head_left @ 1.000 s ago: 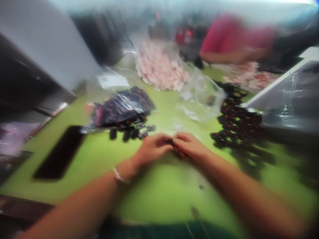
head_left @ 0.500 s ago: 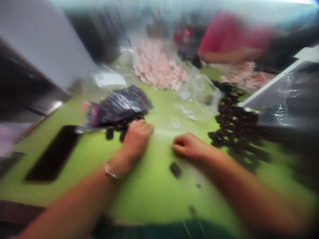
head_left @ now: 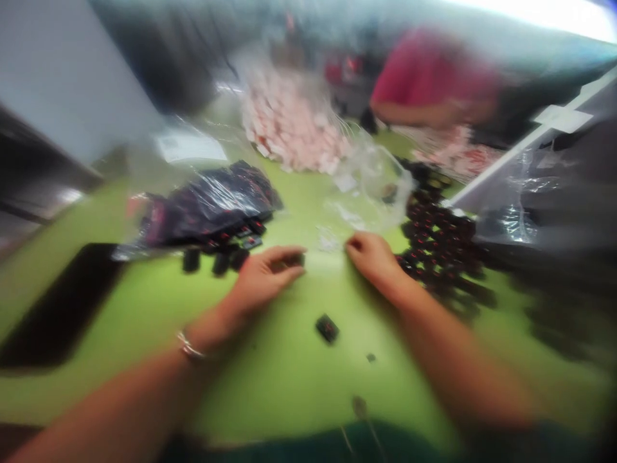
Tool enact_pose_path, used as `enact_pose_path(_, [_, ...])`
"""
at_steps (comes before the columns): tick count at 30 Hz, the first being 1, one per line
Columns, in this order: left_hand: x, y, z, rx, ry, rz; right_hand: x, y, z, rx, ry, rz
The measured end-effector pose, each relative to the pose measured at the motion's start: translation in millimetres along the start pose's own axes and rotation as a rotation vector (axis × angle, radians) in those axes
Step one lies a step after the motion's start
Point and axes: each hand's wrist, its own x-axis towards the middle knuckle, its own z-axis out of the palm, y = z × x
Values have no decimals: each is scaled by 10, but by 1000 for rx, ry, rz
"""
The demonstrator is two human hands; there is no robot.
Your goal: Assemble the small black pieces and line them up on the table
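Observation:
My left hand [head_left: 270, 273], with a bracelet at the wrist, grips a small dark piece [head_left: 297, 259] between thumb and fingers. To its left, several black pieces [head_left: 222, 262] lie at the mouth of a clear bag of dark parts [head_left: 212, 202]. My right hand [head_left: 369, 254] is closed beside a few tiny clear bits [head_left: 328, 239]; what its fingers hold, if anything, is hidden. A single black square piece [head_left: 327, 328] lies on the green table [head_left: 289, 373] between my forearms. A heap of black parts [head_left: 436, 238] is right of my right hand.
A dark flat slab [head_left: 62, 305] lies at the left. Behind are a bag of pale pink pieces [head_left: 294, 128] and a crumpled clear bag [head_left: 380, 186]. A person in a pink top [head_left: 434, 77] is across the table. Plastic-covered bin [head_left: 544, 199] at right.
My left hand has moved off the black pieces by the bag and now shows a dark piece in its fingers. My right hand has moved slightly up. The whole view has shifted.

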Motion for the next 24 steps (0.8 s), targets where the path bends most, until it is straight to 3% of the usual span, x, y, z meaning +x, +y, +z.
enact_pose_path(3, [-30,14,34,-221,-28,-145,-10,-51,30,-79,17,-21])
enact_pose_path(11, [-48,55,27,-519,-85,-272,18,-25,88,-240,-14,-112])
enact_pose_path(16, [-59,62,30,-558,-114,-315,-46,-86,85,-25,64,-193])
enact_pose_path(21, [-66,32,41,-481,-136,-255,-301,-390,73,289,142,-475])
enact_pose_path(24, [-68,15,47,-424,-170,-213,-409,-508,80,350,181,-557])
